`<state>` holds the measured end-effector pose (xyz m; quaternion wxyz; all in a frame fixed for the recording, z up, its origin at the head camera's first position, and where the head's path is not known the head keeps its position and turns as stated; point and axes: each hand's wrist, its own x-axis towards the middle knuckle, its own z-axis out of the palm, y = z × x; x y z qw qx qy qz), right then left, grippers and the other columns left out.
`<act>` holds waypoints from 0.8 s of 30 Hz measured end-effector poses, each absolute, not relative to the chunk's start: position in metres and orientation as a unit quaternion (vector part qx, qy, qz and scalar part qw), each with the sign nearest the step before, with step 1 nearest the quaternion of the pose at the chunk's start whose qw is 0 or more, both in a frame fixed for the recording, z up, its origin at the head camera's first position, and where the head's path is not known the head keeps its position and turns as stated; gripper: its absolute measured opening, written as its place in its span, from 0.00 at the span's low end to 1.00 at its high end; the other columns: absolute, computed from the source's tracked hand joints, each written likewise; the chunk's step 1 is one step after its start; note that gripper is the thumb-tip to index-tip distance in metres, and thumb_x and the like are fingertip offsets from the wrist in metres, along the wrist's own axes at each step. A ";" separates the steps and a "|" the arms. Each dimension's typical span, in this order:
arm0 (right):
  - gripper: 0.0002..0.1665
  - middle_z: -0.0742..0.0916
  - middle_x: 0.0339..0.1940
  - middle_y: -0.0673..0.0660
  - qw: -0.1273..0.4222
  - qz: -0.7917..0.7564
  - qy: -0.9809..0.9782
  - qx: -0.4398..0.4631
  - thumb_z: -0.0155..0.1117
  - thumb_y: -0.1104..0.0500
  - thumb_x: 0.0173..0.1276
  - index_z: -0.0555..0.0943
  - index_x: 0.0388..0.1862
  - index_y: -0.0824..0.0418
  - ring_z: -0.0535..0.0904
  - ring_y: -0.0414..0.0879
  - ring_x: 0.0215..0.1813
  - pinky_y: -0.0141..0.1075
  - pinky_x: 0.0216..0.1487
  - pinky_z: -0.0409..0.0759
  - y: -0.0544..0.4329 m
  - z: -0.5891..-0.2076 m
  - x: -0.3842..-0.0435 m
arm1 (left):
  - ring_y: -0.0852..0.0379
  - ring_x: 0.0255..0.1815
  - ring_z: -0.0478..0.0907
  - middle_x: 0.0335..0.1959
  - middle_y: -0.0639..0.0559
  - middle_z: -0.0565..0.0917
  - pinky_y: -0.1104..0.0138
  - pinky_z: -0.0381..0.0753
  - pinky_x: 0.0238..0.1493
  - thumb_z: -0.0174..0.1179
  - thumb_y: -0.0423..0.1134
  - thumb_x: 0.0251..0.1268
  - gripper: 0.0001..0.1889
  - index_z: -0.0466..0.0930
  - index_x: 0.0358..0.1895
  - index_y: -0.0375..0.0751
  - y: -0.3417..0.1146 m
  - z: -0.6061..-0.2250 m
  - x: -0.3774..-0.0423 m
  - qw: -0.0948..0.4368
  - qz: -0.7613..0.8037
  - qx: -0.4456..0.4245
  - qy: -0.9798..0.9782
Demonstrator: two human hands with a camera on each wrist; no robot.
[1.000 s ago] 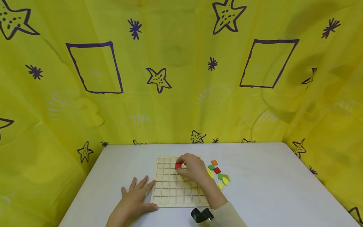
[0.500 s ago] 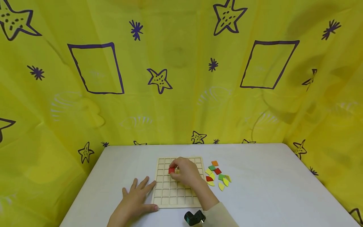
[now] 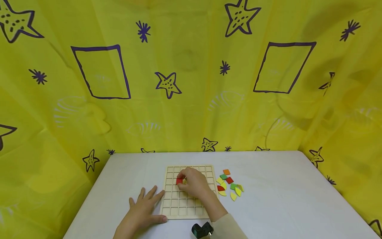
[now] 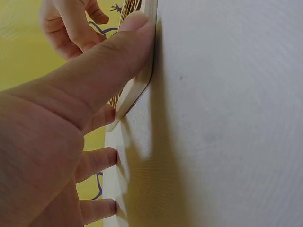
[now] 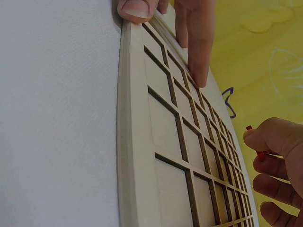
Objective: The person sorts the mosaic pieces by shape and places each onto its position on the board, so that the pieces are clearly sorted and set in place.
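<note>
A wooden grid board [image 3: 186,211] with raised square cells lies on the white table. Over its upper left part, my right hand [image 3: 193,182] pinches a red square tile [image 3: 179,181] between thumb and finger. In the right wrist view the red tile [image 5: 261,156] shows at the fingertips, held just over the cells. My left hand [image 3: 142,209] lies spread at the board's left side, thumb at the near left corner and a fingertip at the left edge. The left wrist view shows that thumb [image 4: 106,66] pressing the board's edge [image 4: 137,90].
Right of the board lie loose pieces: an orange tile [image 3: 226,172], a green tile [image 3: 223,177], a red tile [image 3: 229,180] and several yellow leaf-shaped pieces [image 3: 237,191]. A yellow patterned curtain [image 3: 191,119] stands behind the table [image 3: 283,199]. A black device [image 3: 202,229] sits at the right wrist.
My right hand has moved left and slightly nearer over the board with the red tile, uncovering another red piece at the board's right. The left hand has stayed in place.
</note>
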<state>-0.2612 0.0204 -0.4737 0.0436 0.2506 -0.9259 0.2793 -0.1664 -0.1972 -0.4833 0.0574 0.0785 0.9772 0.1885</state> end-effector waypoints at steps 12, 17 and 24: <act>0.10 0.85 0.35 0.46 0.037 0.275 -0.929 0.245 0.73 0.54 0.59 0.87 0.39 0.53 0.78 0.39 0.37 0.36 0.40 0.79 0.016 -0.477 -0.266 | 0.18 0.73 0.52 0.75 0.40 0.66 0.16 0.42 0.54 0.73 0.68 0.38 0.51 0.71 0.71 0.52 -0.195 -0.482 -0.168 0.068 0.184 0.070 0.978; 0.08 0.84 0.34 0.45 0.041 0.274 -0.929 0.245 0.73 0.55 0.59 0.87 0.37 0.52 0.77 0.38 0.36 0.35 0.38 0.78 0.013 -0.481 -0.267 | 0.19 0.73 0.51 0.75 0.40 0.66 0.16 0.41 0.55 0.73 0.68 0.39 0.51 0.71 0.71 0.53 -0.195 -0.483 -0.168 0.064 0.188 0.070 0.978; 0.08 0.84 0.33 0.45 0.043 0.271 -0.929 0.249 0.73 0.55 0.58 0.87 0.38 0.53 0.77 0.38 0.35 0.34 0.38 0.78 0.008 -0.482 -0.265 | 0.18 0.73 0.50 0.75 0.39 0.66 0.16 0.40 0.54 0.74 0.68 0.39 0.50 0.72 0.71 0.53 -0.194 -0.482 -0.168 0.068 0.191 0.067 0.977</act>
